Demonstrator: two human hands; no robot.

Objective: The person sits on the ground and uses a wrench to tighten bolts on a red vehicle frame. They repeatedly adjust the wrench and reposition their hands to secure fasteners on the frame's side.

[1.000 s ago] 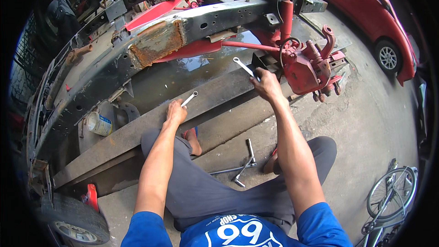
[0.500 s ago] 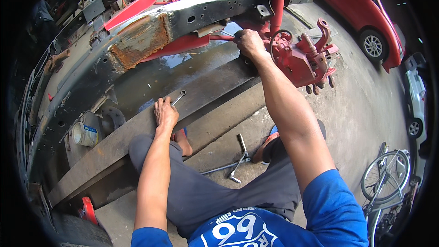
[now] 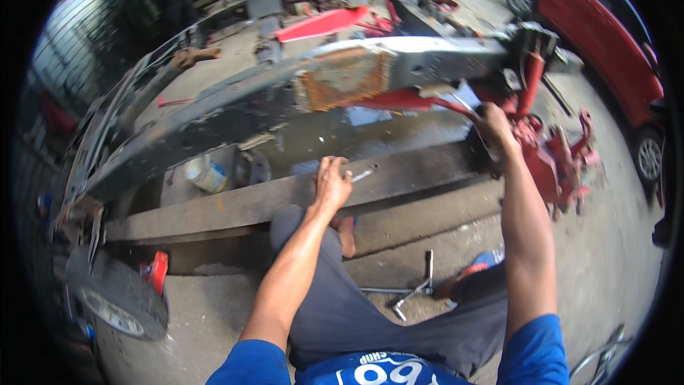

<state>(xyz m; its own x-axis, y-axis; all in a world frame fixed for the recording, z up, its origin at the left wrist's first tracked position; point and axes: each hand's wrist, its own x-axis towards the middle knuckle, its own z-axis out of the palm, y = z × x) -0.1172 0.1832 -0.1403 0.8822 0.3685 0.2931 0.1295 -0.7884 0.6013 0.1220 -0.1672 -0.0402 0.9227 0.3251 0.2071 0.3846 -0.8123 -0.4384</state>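
My left hand [image 3: 333, 184] rests on top of the dark near frame rail [image 3: 278, 203], its fingers closed on a wrench [image 3: 365, 172] whose ring end points right. Farther right, my right hand [image 3: 495, 128] is closed beside the red suspension assembly [image 3: 554, 164], just below the far rail [image 3: 445, 53]. A thin silver shaft [image 3: 463, 103] sticks out from its fingers toward the far rail; the rest of that tool is hidden by the hand. The far rail carries a rusty patch [image 3: 345, 80].
A multi-armed socket wrench [image 3: 425, 286] lies on the concrete between my feet. A red shock absorber [image 3: 531, 82] stands beyond my right hand. A white bucket [image 3: 206, 175] sits between the rails. A wheel [image 3: 117, 299] is at left, a red car [image 3: 591, 28] at far right.
The view has swung left, so the chassis and both hands appear farther right and lower, and a wheel shows at left. Both hands keep about the same places on the chassis.
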